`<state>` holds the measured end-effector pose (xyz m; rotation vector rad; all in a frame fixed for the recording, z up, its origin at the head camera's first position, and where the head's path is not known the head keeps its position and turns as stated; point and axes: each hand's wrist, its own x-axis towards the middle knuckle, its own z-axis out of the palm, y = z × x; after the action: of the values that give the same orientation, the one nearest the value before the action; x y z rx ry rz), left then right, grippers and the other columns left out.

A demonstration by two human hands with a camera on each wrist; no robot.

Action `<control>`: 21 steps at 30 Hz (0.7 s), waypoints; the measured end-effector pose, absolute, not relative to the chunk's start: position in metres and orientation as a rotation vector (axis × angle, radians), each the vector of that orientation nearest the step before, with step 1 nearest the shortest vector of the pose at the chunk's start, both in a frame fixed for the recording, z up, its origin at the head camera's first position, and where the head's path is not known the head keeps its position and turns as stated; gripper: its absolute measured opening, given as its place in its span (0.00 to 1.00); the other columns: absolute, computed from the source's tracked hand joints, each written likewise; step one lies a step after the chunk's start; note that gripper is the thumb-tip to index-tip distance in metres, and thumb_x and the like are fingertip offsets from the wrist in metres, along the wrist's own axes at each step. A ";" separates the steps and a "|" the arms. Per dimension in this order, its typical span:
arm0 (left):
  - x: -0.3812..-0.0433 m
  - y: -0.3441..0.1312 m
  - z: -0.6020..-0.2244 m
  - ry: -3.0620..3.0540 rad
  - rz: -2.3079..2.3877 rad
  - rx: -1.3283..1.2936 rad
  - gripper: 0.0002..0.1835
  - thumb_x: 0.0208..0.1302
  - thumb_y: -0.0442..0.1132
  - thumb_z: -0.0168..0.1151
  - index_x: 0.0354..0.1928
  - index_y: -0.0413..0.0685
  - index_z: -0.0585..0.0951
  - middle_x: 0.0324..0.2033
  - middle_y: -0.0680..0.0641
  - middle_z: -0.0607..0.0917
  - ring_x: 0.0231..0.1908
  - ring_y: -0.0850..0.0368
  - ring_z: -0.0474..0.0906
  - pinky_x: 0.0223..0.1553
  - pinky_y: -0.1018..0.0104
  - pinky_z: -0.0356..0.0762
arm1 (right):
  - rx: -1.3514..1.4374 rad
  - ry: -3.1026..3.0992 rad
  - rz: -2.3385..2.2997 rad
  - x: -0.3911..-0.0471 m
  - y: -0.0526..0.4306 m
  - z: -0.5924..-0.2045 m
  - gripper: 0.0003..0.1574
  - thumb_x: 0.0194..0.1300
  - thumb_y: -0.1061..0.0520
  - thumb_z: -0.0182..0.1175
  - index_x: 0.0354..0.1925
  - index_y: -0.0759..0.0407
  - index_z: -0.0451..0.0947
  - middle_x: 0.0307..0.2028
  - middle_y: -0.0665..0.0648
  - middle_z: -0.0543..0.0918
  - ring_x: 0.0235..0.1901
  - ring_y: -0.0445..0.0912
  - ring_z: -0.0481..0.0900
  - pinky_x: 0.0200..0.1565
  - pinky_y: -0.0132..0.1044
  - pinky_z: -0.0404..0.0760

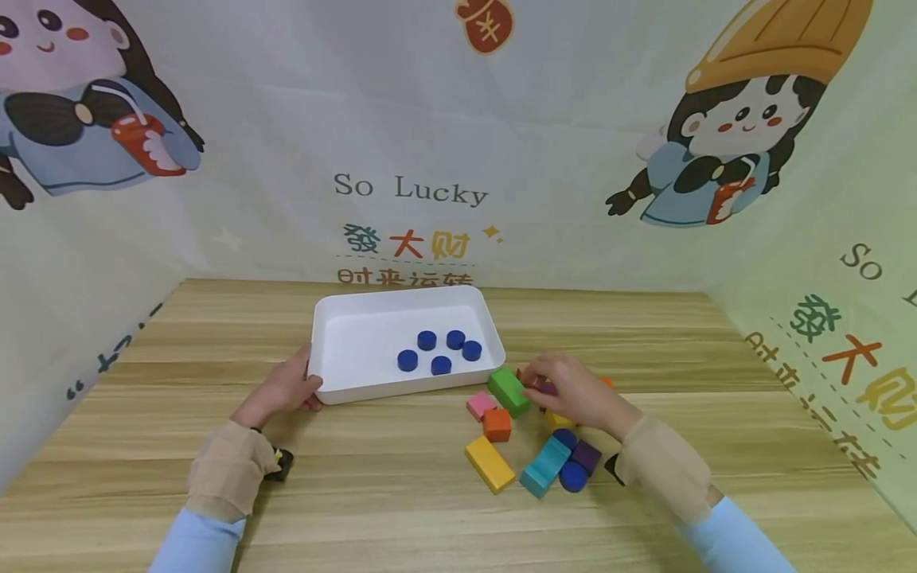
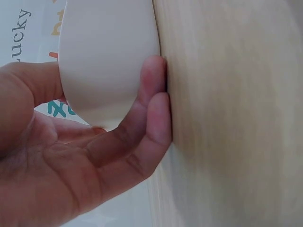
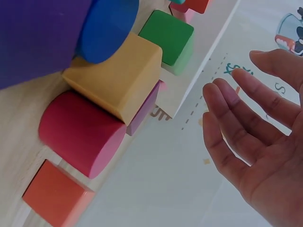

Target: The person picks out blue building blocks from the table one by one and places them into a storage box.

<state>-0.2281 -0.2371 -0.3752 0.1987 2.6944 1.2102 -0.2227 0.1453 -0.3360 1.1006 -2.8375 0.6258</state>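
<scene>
My left hand [image 1: 282, 388] holds the near left corner of a white tray [image 1: 401, 387]. In the left wrist view the thumb reaches the rim, while curled fingers [image 2: 158, 116] lie along the outer wall, down at the tabletop. Several blue discs [image 1: 407, 360] lie inside the tray, towards its right half. My right hand [image 1: 573, 390] hovers over a loose pile of blocks, its fingers loosely bent and nothing between them in the right wrist view. Closest to it are a green block [image 1: 509, 391], a yellow block [image 3: 116, 78] and a red cylinder [image 3: 80, 132].
Nearer me lie a pink block [image 1: 481, 406], an orange block [image 1: 497, 425], a long yellow block [image 1: 490, 465], a teal block [image 1: 546, 466], a purple block [image 1: 586, 456] and a blue disc [image 1: 574, 477]. A printed cloth [image 1: 573, 239] stands behind the wooden table [image 1: 358, 501].
</scene>
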 end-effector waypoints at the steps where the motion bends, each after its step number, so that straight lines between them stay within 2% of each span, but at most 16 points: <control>1: -0.228 -0.237 -0.375 2.693 1.212 0.198 0.25 0.56 0.25 0.42 0.57 0.26 0.53 0.29 0.32 0.76 0.17 0.57 0.76 0.19 0.64 0.79 | 1.100 -2.843 0.626 -0.221 0.146 -0.336 0.07 0.55 0.60 0.60 0.33 0.63 0.78 0.28 0.52 0.77 0.25 0.41 0.71 0.27 0.31 0.78; 10: -0.228 -0.237 -0.376 2.706 1.198 0.196 0.26 0.56 0.25 0.42 0.57 0.25 0.52 0.28 0.32 0.76 0.17 0.57 0.77 0.19 0.64 0.79 | 1.124 -2.854 0.673 -0.209 0.155 -0.337 0.08 0.56 0.62 0.58 0.35 0.65 0.77 0.29 0.53 0.79 0.28 0.39 0.75 0.32 0.33 0.80; 21: -0.227 -0.236 -0.374 2.705 1.190 0.188 0.26 0.57 0.25 0.42 0.57 0.25 0.52 0.27 0.33 0.76 0.17 0.57 0.77 0.19 0.65 0.78 | 1.215 -2.774 0.677 -0.200 0.167 -0.343 0.06 0.55 0.64 0.59 0.34 0.65 0.76 0.31 0.55 0.80 0.28 0.40 0.75 0.30 0.33 0.80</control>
<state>-0.2271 -0.2360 -0.3736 0.1883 2.7050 1.1898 -0.1999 0.1668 -0.3432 1.2147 -2.7740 0.6766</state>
